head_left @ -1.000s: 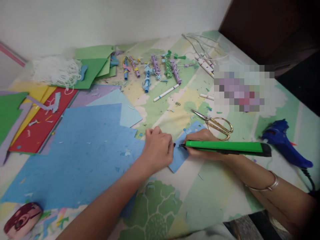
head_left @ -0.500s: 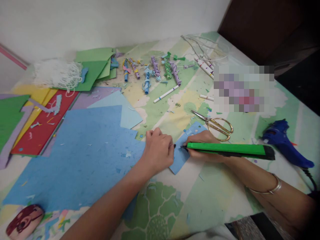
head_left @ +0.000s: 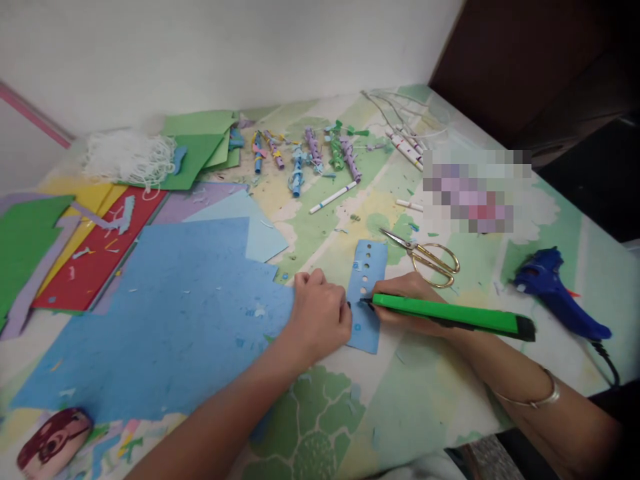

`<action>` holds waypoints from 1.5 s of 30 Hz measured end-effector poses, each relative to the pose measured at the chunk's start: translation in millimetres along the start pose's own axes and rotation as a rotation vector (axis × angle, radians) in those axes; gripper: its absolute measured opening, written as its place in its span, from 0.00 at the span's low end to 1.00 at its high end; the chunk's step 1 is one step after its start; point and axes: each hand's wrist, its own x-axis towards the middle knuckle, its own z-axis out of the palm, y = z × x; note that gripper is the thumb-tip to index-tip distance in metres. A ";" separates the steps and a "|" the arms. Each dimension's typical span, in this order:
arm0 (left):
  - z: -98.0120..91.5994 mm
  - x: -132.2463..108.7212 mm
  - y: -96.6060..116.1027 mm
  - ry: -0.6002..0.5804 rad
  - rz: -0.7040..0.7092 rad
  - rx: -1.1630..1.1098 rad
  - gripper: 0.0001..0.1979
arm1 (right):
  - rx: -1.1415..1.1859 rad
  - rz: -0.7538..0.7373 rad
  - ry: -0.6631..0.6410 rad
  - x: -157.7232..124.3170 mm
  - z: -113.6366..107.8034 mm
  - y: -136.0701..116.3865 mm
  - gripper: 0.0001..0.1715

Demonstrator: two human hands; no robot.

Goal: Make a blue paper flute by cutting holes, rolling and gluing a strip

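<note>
My right hand (head_left: 407, 303) is closed around a green utility knife (head_left: 450, 313) with a black end. Its tip points left, onto a narrow strip of blue craft sheet (head_left: 370, 267) that has a row of several round holes. My left hand (head_left: 323, 313) is curled with its fingertips at the strip's left edge, pinning it to the table; the thumb is mostly hidden. Just beyond my right hand lie gold-handled scissors (head_left: 435, 263), blades pointing left. A large blue sheet (head_left: 185, 300) spreads out under and beside my left forearm.
A blue hot glue gun (head_left: 560, 293) lies at the right. Decorated paper tubes (head_left: 313, 150) and a white marker (head_left: 333, 198) are farther back. White yarn (head_left: 130, 160), green sheets (head_left: 195, 150) and a red sheet (head_left: 95, 257) fill the left. A maroon-and-pink mouse-shaped object (head_left: 55, 443) sits front left.
The blue strip has turned from slanted to nearly upright in view, showing more of its holes. Both hands stay close to it, and the knife's rear end has dipped slightly.
</note>
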 end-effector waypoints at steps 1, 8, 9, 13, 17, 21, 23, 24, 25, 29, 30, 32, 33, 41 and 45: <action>0.5 -0.1 0.1 0.004 0.000 0.005 0.08 | 0.000 0.001 -0.007 0.7 -0.8 0.0 0.06; 5.1 9.0 -3.9 0.013 0.010 0.045 0.16 | -0.020 0.003 0.022 6.3 -1.7 -1.2 0.08; 5.4 10.2 -4.0 0.007 0.010 0.051 0.17 | -0.019 0.002 0.018 6.1 -1.2 -1.0 0.08; 4.3 13.6 -2.9 -0.017 0.002 0.077 0.17 | -0.048 0.014 0.012 4.4 -0.3 0.9 0.08; 2.8 15.4 -1.3 -0.039 -0.019 0.086 0.17 | -0.032 0.016 -0.014 2.9 -1.7 2.8 0.07; 3.3 15.8 -0.6 -0.042 -0.024 0.106 0.17 | -0.010 -0.017 0.012 1.1 -0.3 5.6 0.06; 3.7 15.7 -0.5 -0.040 -0.027 0.112 0.17 | -0.015 -0.019 0.028 0.8 1.1 6.0 0.06; 4.0 15.7 -0.6 -0.039 -0.027 0.113 0.17 | -0.018 -0.014 0.032 0.9 1.3 5.6 0.06; 4.3 15.7 -0.8 -0.039 -0.026 0.112 0.17 | -0.020 -0.010 0.032 1.1 1.1 4.9 0.06; 5.4 14.7 -1.9 -0.037 -0.024 0.115 0.17 | 0.028 0.012 0.005 1.6 -5.2 0.0 0.07; 5.3 13.8 -1.7 -0.031 -0.023 0.119 0.16 | 0.065 0.034 0.008 1.5 -7.5 -0.7 0.07; 4.1 10.4 1.3 -0.009 -0.027 0.131 0.16 | 0.136 0.101 0.083 1.1 -11.7 -0.6 0.09; 3.1 7.9 4.4 0.008 -0.037 0.137 0.16 | 0.151 0.136 0.169 0.9 -13.3 0.4 0.09; 0.7 -12.5 46.8 0.019 -0.244 0.156 0.25 | -0.179 0.099 0.638 -7.5 -24.0 21.4 0.13; 2.3 -8.3 41.6 0.002 -0.318 -0.008 0.20 | -0.310 0.035 0.534 -15.1 -28.5 36.7 0.16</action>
